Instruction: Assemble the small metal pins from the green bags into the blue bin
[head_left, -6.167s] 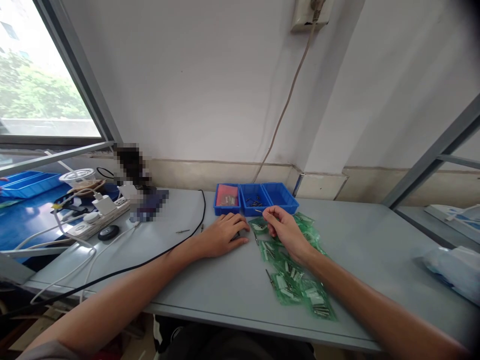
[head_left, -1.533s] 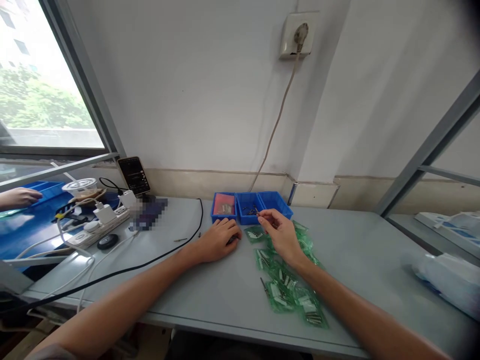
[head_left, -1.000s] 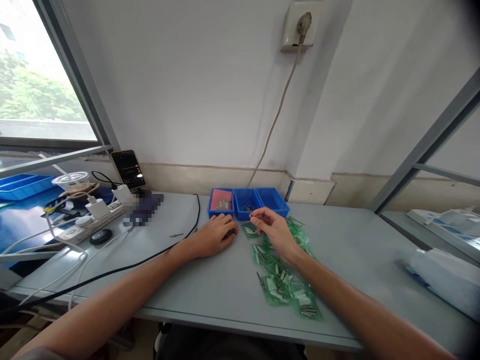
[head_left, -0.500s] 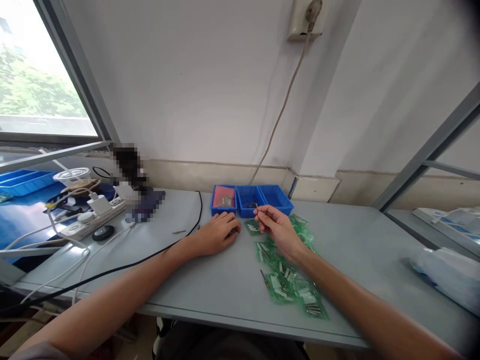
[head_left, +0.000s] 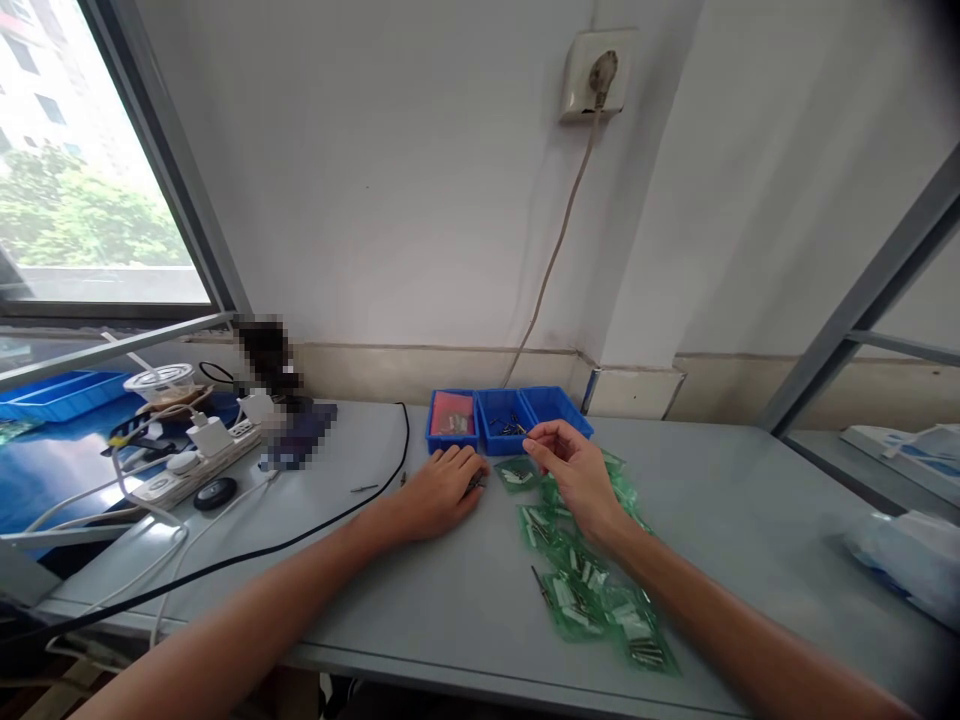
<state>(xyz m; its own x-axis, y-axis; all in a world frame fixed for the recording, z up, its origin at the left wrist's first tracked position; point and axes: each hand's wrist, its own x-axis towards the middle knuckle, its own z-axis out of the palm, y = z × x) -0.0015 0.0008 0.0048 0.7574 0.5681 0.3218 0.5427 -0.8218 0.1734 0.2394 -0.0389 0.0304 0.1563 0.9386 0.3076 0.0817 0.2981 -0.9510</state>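
Right hand: thumb and forefinger are pinching together at their tips over something too small to identify, possibly a thin pin, just in front of the middle blue tray. The tray is lying directly beyond these fingertips, its long axis running away from the person, and this hand is the nearer one to it. Left hand: it is resting palm down on the grey table, fingers curled over a small dark part; whether they are gripping it cannot be told. Green packets are trailing under the right wrist. A black cable is crossing the table's left side.
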